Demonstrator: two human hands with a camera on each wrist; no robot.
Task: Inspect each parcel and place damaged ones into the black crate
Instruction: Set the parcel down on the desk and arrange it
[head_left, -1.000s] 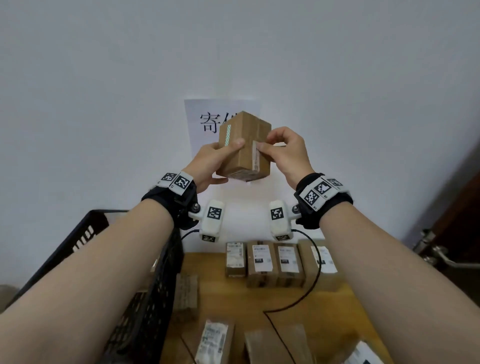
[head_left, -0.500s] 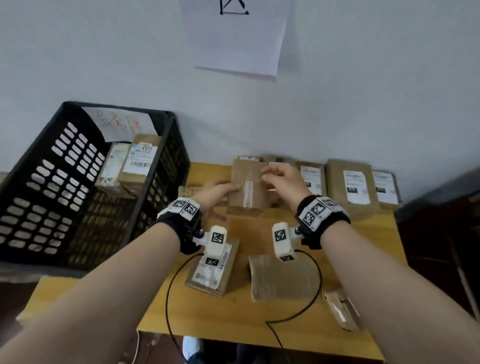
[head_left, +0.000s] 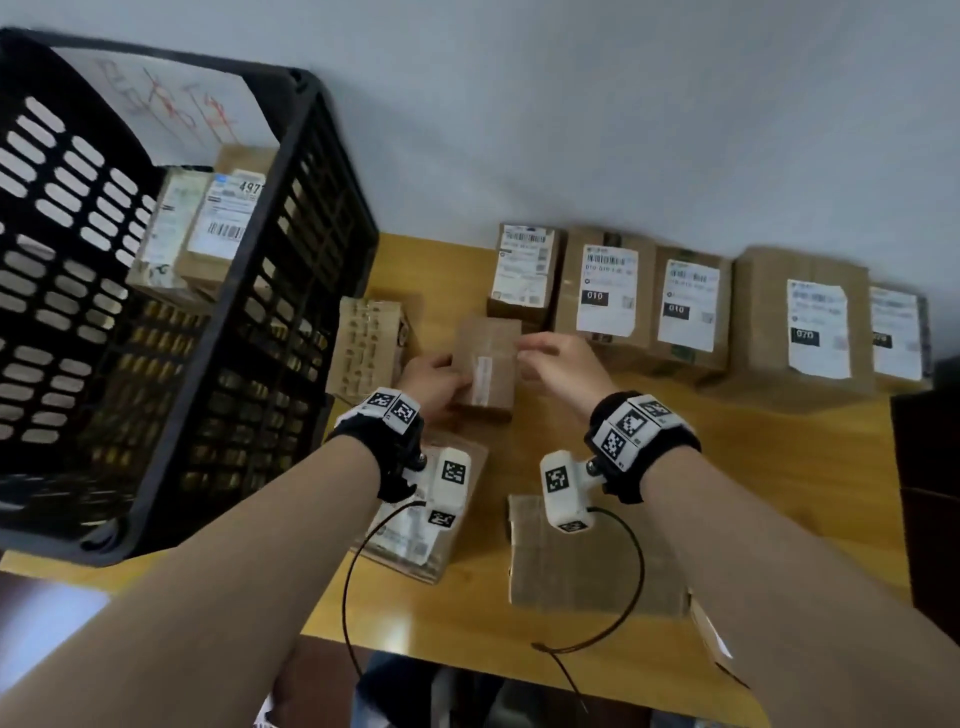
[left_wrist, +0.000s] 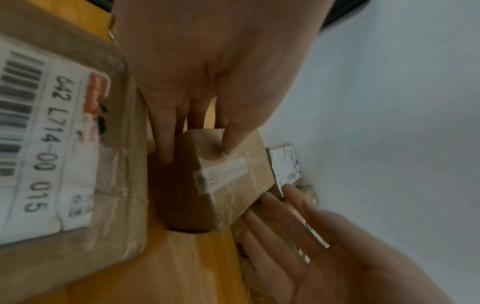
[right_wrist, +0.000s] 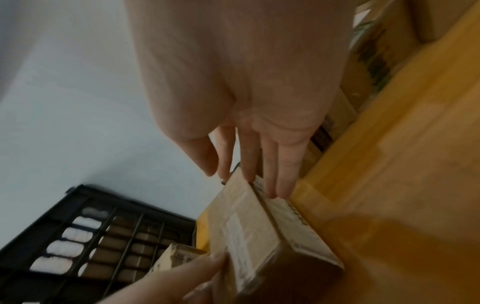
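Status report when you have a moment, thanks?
Left hand grips small parcel over table. Right hand open, fingertips alongside. Black crate left, path clear.

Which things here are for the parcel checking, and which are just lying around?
For the job:
- small parcel, held by left hand
- right hand, open
- black crate
- labelled parcels by the wall

Just there:
- wooden table
- paper sign
- wrist cables

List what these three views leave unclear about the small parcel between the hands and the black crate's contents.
- Small parcel: its strip label is blurred in every view; the underside is hidden.
- Damage: cannot be judged.
- Black crate: its wall and the head view's left edge hide part of its contents.
- Right hand: contact with the parcel is unclear.
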